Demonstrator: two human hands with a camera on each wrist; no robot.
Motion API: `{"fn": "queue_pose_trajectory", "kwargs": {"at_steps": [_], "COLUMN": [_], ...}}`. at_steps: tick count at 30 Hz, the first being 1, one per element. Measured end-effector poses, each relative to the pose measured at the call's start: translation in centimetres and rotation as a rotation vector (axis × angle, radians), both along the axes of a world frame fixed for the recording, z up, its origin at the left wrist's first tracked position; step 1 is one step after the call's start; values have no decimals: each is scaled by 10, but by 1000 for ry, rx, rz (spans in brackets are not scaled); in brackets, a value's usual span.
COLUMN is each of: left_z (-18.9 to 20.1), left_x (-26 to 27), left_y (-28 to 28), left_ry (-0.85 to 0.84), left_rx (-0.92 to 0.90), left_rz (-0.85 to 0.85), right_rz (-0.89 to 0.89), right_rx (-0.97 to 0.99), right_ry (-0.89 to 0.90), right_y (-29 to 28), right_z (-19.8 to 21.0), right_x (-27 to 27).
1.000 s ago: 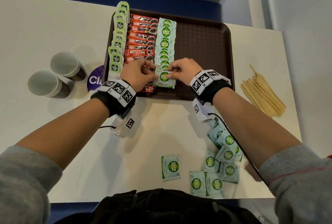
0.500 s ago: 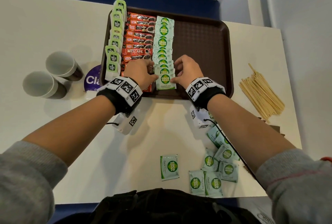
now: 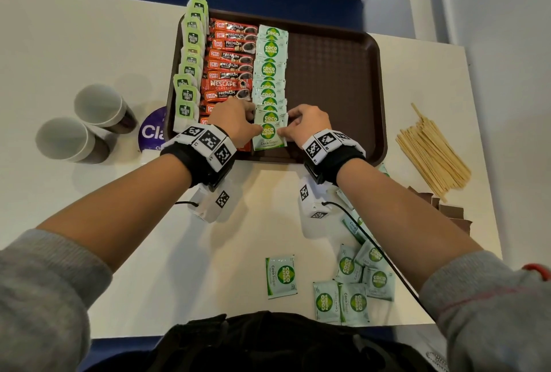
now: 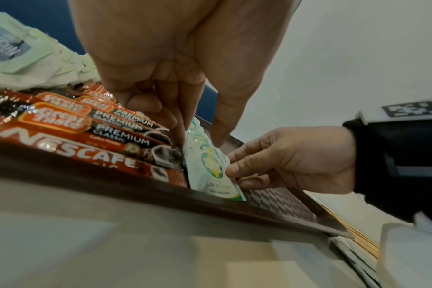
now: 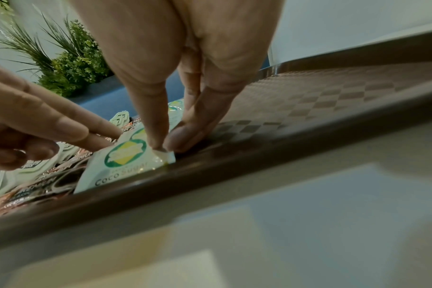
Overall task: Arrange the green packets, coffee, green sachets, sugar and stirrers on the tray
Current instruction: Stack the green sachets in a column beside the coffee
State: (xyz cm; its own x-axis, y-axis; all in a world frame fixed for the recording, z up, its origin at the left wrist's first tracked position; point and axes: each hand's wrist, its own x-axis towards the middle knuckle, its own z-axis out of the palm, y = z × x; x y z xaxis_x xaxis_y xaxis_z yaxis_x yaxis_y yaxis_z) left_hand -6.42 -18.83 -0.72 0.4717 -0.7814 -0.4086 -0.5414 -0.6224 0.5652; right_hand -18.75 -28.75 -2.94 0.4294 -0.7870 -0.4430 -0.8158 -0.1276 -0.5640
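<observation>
A brown tray (image 3: 334, 73) holds three columns: green tea packets (image 3: 190, 67), red coffee sticks (image 3: 229, 64) and green-white sugar sachets (image 3: 269, 73). The nearest sugar sachet (image 3: 268, 136) lies flat at the column's near end, against the tray's front rim (image 5: 210, 165). My left hand (image 3: 257, 128) pinches its left edge beside the coffee sticks (image 4: 111, 136). My right hand (image 3: 281, 130) pinches its right edge between thumb and forefinger (image 5: 164, 149). Wooden stirrers (image 3: 432, 154) lie on the table right of the tray.
Several loose sugar sachets (image 3: 354, 285) lie near the table's front right, one apart (image 3: 281, 276). Two paper cups (image 3: 98, 106) stand left of the tray by a purple sticker (image 3: 152, 130). Brown packets (image 3: 453, 213) sit by the stirrers. The tray's right half is bare.
Both hands have drawn the sachet toward me and laid it flat at the near end of the sugar column. Nothing else has moved.
</observation>
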Motion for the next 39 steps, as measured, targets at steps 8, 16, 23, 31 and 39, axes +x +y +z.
{"fn": "queue_pose_trajectory", "kwargs": {"at_steps": [8,16,23,31,39], "left_z": [-2,-10,-10,-12,-15], "left_x": [2,1,2,4,5], "left_y": [-2,-6,-6,-12,-14], "left_ry": [-46,-73,-44,-10,-14], "left_rx": [-20,-40,-42,-55,-77], "left_rz": [-13,-34,-29,12,46], "right_rz": [-19,0,-8,5,33], "right_rx": [22,21,20,25,6], "right_ry": [-12,-7,-21,-34,-59], "right_y": [1,0,0,0,0], "right_z": [-3,-2,-4,-5,-7], "right_x": [-1,-4,-4,-3,-4]}}
